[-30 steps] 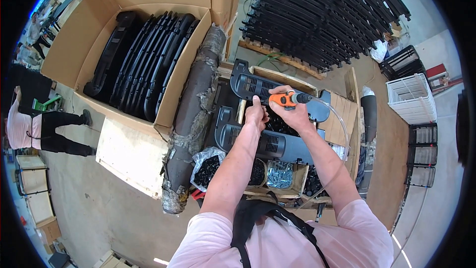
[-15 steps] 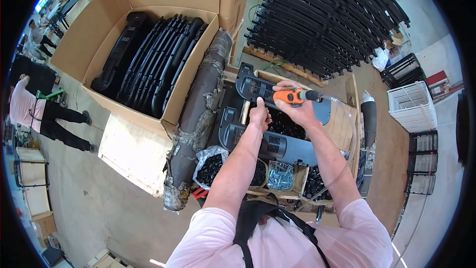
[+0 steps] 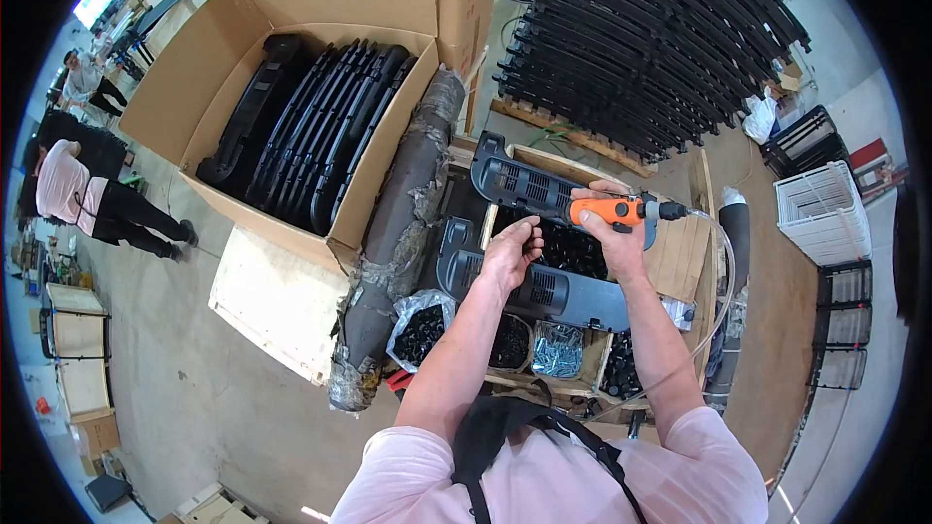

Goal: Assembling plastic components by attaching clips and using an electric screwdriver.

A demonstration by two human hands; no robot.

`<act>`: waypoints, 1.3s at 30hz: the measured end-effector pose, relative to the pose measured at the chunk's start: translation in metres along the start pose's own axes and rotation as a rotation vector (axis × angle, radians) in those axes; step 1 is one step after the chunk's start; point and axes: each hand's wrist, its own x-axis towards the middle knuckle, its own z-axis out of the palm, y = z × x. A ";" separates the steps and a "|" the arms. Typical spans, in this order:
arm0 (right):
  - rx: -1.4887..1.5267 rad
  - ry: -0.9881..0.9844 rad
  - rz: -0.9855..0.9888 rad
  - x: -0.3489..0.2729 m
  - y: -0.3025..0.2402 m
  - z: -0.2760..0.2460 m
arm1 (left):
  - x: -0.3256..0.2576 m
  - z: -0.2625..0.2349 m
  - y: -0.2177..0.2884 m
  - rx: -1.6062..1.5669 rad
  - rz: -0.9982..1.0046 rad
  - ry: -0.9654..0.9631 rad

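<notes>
While the right hand (image 3: 616, 233) wraps its grip around the orange power screwdriver (image 3: 607, 211) above the dark vented panel (image 3: 544, 286), the left hand (image 3: 510, 250), fingers loosely curled, has drawn slightly lower than before.

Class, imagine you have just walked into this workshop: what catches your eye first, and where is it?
The orange power tool gripped in the right hand, above a dark grey vented panel at centre. The left hand hovers beside it. To the upper left, a big cardboard box holds curved black parts; stacked black frames fill the upper right.
</notes>
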 end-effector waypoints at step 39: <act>0.035 0.020 0.036 -0.010 0.005 -0.001 | 0.005 0.000 -0.009 -0.237 0.017 -0.122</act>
